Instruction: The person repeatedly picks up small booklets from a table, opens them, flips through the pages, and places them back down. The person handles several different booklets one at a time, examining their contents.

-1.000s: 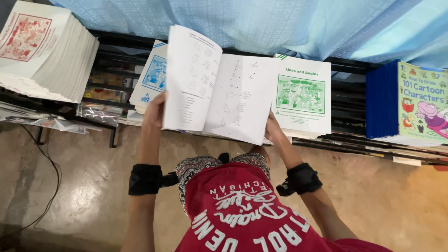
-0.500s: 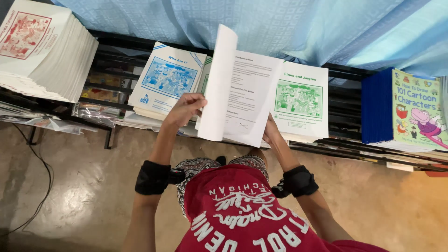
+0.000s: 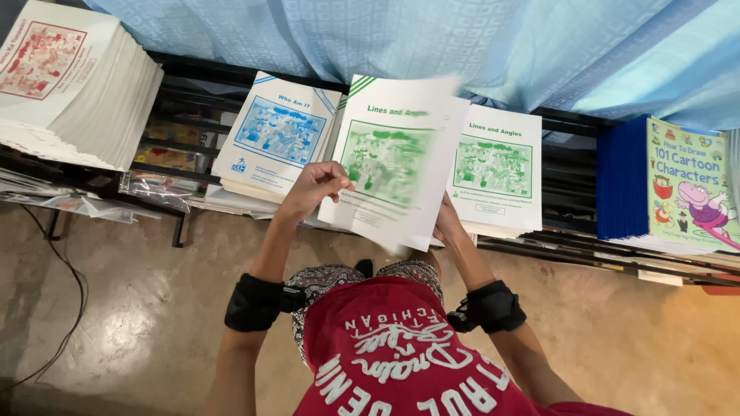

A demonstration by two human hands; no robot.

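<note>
You stand at a bookstall: stacked workbooks (image 3: 65,85) far left, drawing books (image 3: 678,185) right, on black racks (image 3: 185,146) under a blue cloth (image 3: 432,38).

You saw no packages, signs or screens; only a clear plastic wrapper (image 3: 158,189) lay on the low rack's left.

Blurred: the green-and-white paper booklet (image 3: 393,166) cover.
Hidden: most of the right hand (image 3: 447,223), behind it.
Cut off: white booklet stack (image 3: 69,85), top left.

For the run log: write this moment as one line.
left hand: holds green-cover booklet at its left edge | right hand: under its lower right corner | booklet: closed, blurred, above green stack | rack: more stacks
</note>
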